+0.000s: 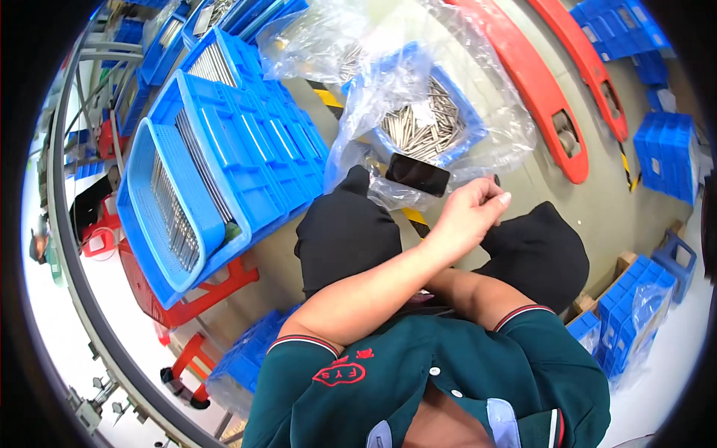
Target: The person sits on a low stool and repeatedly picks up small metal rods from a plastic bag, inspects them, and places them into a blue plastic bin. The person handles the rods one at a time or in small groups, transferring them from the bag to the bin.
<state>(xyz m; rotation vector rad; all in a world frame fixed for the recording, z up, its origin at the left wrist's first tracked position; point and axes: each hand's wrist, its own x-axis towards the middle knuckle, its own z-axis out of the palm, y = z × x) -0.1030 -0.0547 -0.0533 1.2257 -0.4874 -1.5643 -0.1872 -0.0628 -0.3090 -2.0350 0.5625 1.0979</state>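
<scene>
My left hand [470, 213] is raised over my right knee, its thumb and fingers drawn together in a pinch. A small dark tip shows by the fingers, too little of it to name. My right forearm [455, 287] passes beneath the left one, which hides my right hand. Just beyond my left hand, a black phone [417, 175] lies at the near edge of a blue bin [472, 119]. Loose metal pins [418, 131] fill that bin, with a small white paper [424, 113] among them. Clear plastic bagging [515, 134] drapes around the bin.
On my left, stacked blue crates [261, 142] and a blue basket [168, 194] of metal rods stand above a red stool [224, 287]. Red pallet-jack forks [538, 89] lie at the far right. More blue crates [665, 157] stand along the right side.
</scene>
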